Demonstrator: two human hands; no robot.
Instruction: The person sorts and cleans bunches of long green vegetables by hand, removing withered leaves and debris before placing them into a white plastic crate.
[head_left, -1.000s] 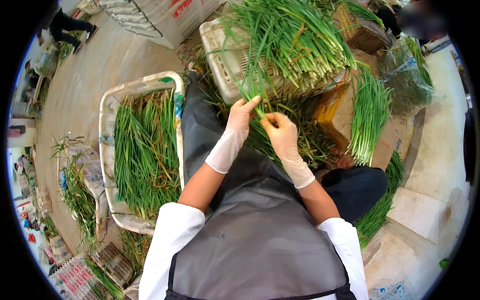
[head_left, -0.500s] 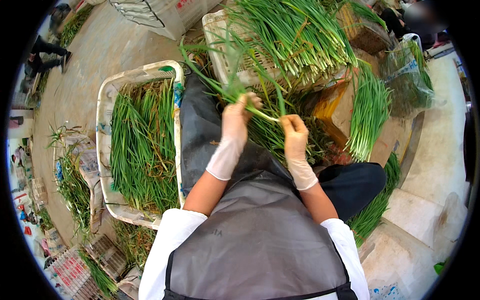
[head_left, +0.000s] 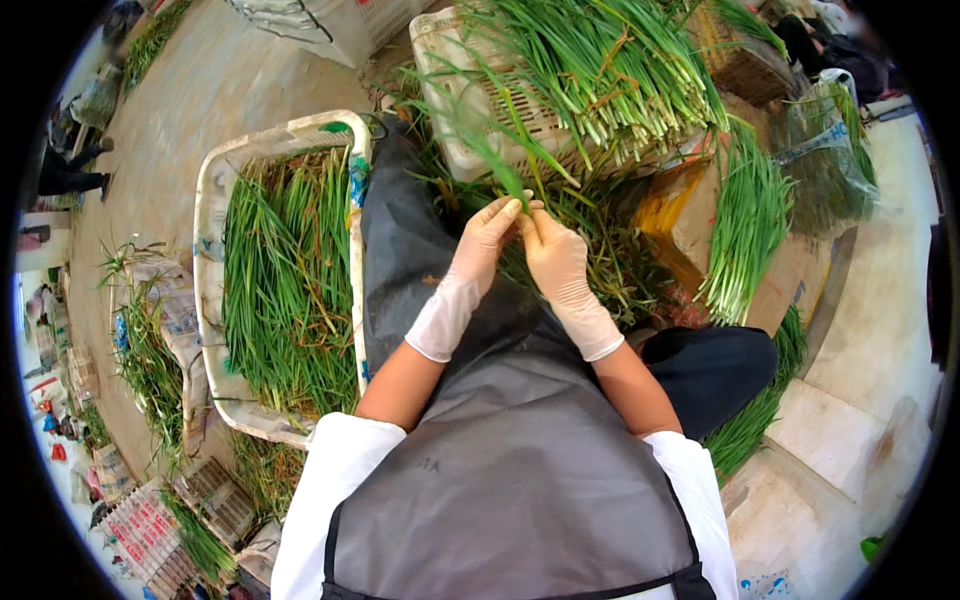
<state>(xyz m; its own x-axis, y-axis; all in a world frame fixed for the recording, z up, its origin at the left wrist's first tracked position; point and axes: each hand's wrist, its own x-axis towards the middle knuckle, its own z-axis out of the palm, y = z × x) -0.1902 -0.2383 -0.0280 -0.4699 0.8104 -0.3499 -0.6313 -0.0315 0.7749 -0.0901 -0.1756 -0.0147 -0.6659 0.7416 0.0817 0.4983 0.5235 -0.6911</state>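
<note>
My left hand (head_left: pixel 484 240), in a thin pale glove, pinches a few green chives (head_left: pixel 492 158) above my apron-covered lap. Close against it, my right hand (head_left: pixel 553 252), gloved too, closes its fingers on the same chives. Their blades extend up and away from my fingertips, blurred by motion. The lower ends are hidden behind my hands. Beyond the hands, a large heap of chives (head_left: pixel 610 85) covers much of a white plastic crate (head_left: pixel 452 130). A neat bunch of chives (head_left: pixel 745 230) with pale stems hangs over an edge on the right.
A white basket (head_left: pixel 203 270) full of uncleaned-looking chives (head_left: pixel 290 300) stands against my left leg. Loose leaves and trimmings (head_left: pixel 610 265) lie beyond my lap, beside a yellow-edged box (head_left: pixel 660 215). A clear plastic bag (head_left: pixel 825 165) of greens is at far right.
My right hand has moved left to meet my left hand. The chives that stretched between the two hands now point away from both. A person at far left has shifted.
</note>
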